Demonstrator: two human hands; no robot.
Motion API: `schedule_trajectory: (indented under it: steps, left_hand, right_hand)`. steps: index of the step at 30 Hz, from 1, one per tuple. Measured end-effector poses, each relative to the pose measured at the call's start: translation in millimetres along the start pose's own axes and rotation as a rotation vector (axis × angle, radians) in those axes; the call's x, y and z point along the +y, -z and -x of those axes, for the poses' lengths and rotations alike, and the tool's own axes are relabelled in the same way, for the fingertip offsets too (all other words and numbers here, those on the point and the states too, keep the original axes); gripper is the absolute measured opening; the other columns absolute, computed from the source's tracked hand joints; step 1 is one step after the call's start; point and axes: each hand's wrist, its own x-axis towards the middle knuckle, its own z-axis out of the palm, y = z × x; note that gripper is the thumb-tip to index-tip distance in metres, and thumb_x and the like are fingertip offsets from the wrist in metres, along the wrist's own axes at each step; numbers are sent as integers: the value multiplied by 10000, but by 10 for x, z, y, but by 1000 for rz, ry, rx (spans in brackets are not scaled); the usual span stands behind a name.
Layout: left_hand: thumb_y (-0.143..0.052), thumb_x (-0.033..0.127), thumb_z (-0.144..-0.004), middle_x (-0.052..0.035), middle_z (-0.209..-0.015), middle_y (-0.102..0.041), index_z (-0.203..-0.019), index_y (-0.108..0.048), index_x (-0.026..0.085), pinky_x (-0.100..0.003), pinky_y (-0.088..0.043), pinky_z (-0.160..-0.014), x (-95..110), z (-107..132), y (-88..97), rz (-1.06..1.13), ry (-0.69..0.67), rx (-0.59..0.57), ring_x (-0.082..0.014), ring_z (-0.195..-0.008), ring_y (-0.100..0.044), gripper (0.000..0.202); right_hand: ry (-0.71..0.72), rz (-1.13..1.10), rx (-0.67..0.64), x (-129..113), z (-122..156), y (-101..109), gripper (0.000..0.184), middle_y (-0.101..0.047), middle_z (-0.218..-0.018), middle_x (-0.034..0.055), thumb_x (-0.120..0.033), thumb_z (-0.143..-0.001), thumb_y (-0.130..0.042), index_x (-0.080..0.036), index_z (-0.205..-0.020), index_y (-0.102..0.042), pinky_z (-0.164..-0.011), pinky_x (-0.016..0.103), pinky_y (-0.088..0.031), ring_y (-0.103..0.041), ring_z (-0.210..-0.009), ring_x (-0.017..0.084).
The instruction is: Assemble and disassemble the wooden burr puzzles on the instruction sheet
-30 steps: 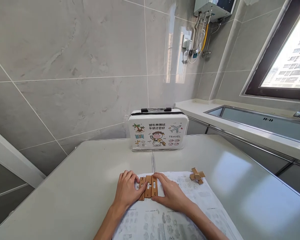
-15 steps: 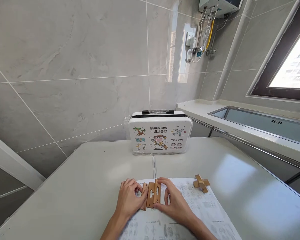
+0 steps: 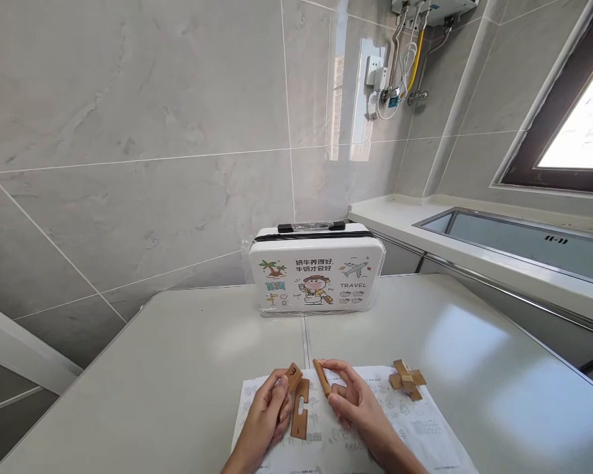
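Note:
My left hand (image 3: 269, 411) is closed around a flat wooden puzzle piece marked 3 (image 3: 293, 376), whose upper end sticks out past the thumb. Between the thumb and fingers of my right hand (image 3: 353, 395), a second wooden piece (image 3: 321, 377) is held on edge, tilted, so its face is hidden. A notched wooden piece marked 1 (image 3: 300, 421) lies on the printed sheet (image 3: 336, 447), between the hands and close beside my left fingers. Farther right, a cross-shaped assembly of wooden pieces (image 3: 407, 380) rests at the sheet's edge.
A white case (image 3: 316, 276) with cartoon prints and a black handle stands at the back of the white table (image 3: 188, 368). Behind it is a grey tiled wall (image 3: 178, 99). A counter with a sink (image 3: 524, 237) runs along the right.
The three wooden pieces lay side by side under both hands. Now the outer two are lifted and apart, one in each hand, while the piece marked 1 stays on the sheet.

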Motion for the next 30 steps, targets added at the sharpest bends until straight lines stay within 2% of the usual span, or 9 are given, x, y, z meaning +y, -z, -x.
schedule_trajectory:
  steps: [2, 4, 6, 8, 14, 18, 21, 25, 30]
  left_hand:
    - [-662, 756, -874, 120, -606, -387, -1104, -563, 211, -127, -150, -342, -8, -2, 4, 94, 24, -20, -25, -410, -144, 600]
    - [-683, 722, -879, 108, -634, -413, -1118, -557, 211, -128, -157, -337, -5, 8, 18, 175, 49, -70, -25, -422, -142, 578]
    - [-699, 675, -894, 101, -644, -427, -1143, -550, 213, -127, -166, -330, -2, 24, 34, 227, 78, -133, -25, -421, -142, 545]
    - [-698, 636, -918, 101, -641, -425, -1161, -547, 215, -121, -179, -320, -4, 39, 44, 246, 100, -188, -21, -412, -137, 508]
    - [-651, 591, -980, 114, -592, -406, -1134, -560, 211, -125, -296, -291, 7, 51, 5, 221, 111, -292, -10, -349, -136, 420]
    - [-665, 568, -979, 105, -591, -458, -1142, -568, 203, -135, -337, -285, 54, 48, -36, 208, 116, -266, -17, -328, -181, 412]
    - [-671, 560, -975, 108, -600, -438, -1139, -568, 201, -132, -336, -288, 75, 45, -46, 214, 143, -252, -17, -343, -160, 408]
    - [-660, 549, -972, 104, -613, -420, -1161, -564, 202, -138, -330, -288, 63, 46, -36, 240, 160, -285, -25, -356, -160, 406]
    - [-655, 532, -973, 101, -632, -399, -1145, -572, 205, -143, -351, -292, 68, 56, -32, 249, 151, -310, -25, -373, -157, 379]
  right_hand:
    - [6, -41, -5, -5, 9, -12, 703, -676, -874, 39, -634, -784, -855, -233, -1315, -630, -470, 222, -308, -424, -558, 103]
    - [13, -88, -16, -6, 22, -32, 703, -699, -1140, 96, -645, -776, -856, -245, -1314, -644, -479, 226, -313, -422, -554, 76]
    - [10, -139, -26, -3, 30, -50, 702, -618, -1400, 130, -660, -770, -854, -260, -1312, -656, -479, 231, -302, -412, -541, 48]
    - [-5, -176, -28, 0, 29, -60, 713, -536, -1529, 142, -683, -760, -848, -269, -1310, -665, -467, 234, -278, -402, -527, 37]
    - [-24, -207, -40, -9, 20, -56, 712, -509, -1576, 138, -704, -757, -840, -292, -1316, -683, -478, 241, -268, -400, -535, 40]
    - [-22, -207, -61, 21, 32, -48, 741, -514, -1554, 132, -685, -727, -872, -292, -1325, -679, -490, 240, -280, -426, -571, 61]
    - [-34, -212, -75, 68, 40, -35, 730, -477, -1581, 122, -650, -720, -892, -300, -1323, -673, -507, 237, -295, -487, -645, 98]
    - [-29, -182, -81, 93, 47, -21, 734, -473, -1588, 113, -622, -702, -914, -321, -1325, -668, -573, 256, -372, -574, -780, 164]
    - [-30, -122, -69, 30, 50, -38, 725, -490, -1582, 126, -613, -695, -914, -316, -1313, -680, -614, 292, -457, -625, -816, 206]
